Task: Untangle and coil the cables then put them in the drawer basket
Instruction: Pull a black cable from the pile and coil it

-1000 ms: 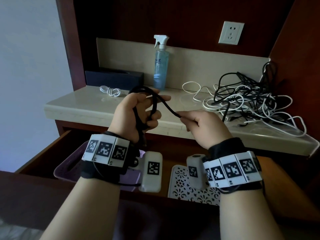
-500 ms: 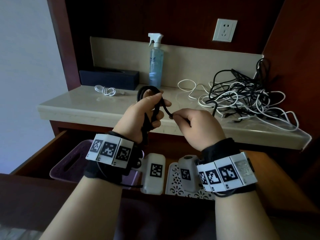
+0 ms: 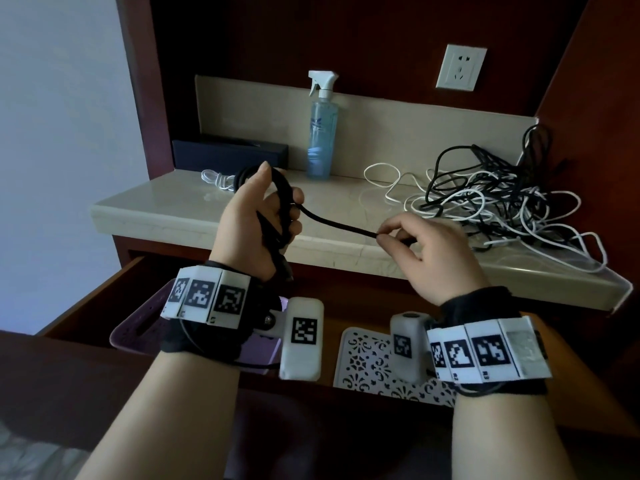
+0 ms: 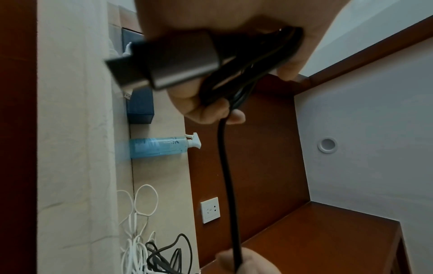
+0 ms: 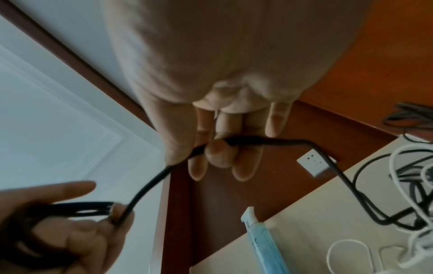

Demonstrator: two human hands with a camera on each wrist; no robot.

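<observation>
My left hand [image 3: 266, 216] grips several loops of a black cable [image 3: 337, 225] above the open drawer. Its grey plug [image 4: 168, 63] hangs below the palm. A free length of that cable [image 5: 150, 183] runs right to my right hand [image 3: 398, 233], which pinches it between thumb and fingers. Past my right hand the cable trails back to the tangled pile of black and white cables [image 3: 491, 202] on the counter's right side. A coiled white cable [image 3: 216, 177] lies on the counter at the left. A purple basket [image 3: 138, 327] sits in the drawer under my left wrist.
A blue spray bottle [image 3: 322, 133] stands at the back of the counter beside a dark box [image 3: 228, 155]. A white patterned tray [image 3: 370, 365] lies in the drawer right of the basket. A wall socket [image 3: 460, 67] is above the pile. Wooden side walls enclose the niche.
My right hand has slid right along the black cable, away from my left hand, so a longer stretch now spans between them. The left hand still holds the loops.
</observation>
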